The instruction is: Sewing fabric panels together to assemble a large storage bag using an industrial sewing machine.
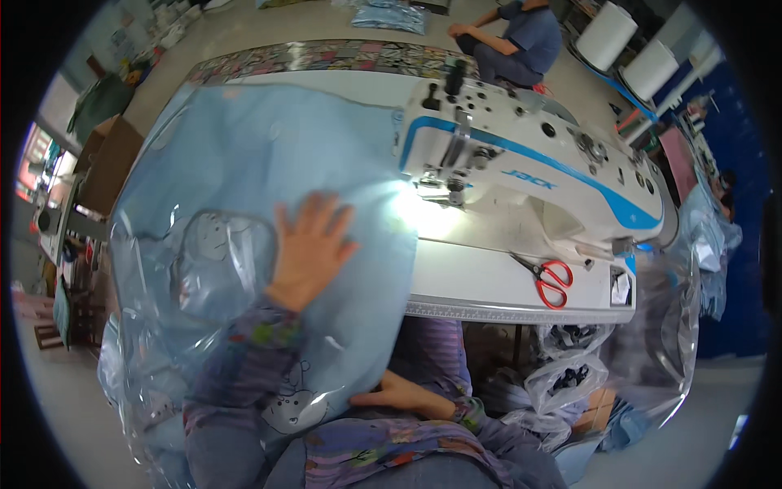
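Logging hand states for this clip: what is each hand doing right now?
Left hand: open, flat on the blue fabric.
Right hand: at the fabric's lower edge; grip cannot be told.

white sewing table [481, 281] with a ruler strip along its front edge carries a white and blue sewing machine [521, 167], red-handled scissors [550, 279] near its right front, and light blue fabric in clear plastic [244, 163] spread over its left half.

Fabric [244, 163] left of sewing machine [529, 171]; scissors [550, 281] right.
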Motion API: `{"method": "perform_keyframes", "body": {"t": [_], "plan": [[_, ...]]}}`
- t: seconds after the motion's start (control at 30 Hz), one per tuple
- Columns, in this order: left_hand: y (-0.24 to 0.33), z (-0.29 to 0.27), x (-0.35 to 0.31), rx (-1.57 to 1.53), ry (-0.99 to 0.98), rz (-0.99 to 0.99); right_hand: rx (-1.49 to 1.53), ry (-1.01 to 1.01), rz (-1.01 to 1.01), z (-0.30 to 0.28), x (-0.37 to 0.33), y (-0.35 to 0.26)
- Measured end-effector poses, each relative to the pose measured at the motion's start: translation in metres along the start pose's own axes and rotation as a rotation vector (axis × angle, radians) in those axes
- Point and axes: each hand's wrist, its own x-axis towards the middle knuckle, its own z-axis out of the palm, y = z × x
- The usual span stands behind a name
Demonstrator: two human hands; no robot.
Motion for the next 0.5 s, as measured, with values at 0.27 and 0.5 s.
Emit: {"method": "perform_keyframes", "body": {"t": [0.27, 0.5], "plan": [[-0.218, 0.028, -0.064, 0.019, -0.036, -0.3, -0.868, 0.385, -0.195, -0.013, -0.013, -0.003], [-0.201, 0.009, -0.061, -0.386, -0.076, -0.346, -1.264, 1.677, -0.662, -0.167, -0.148, -0.114]]}}
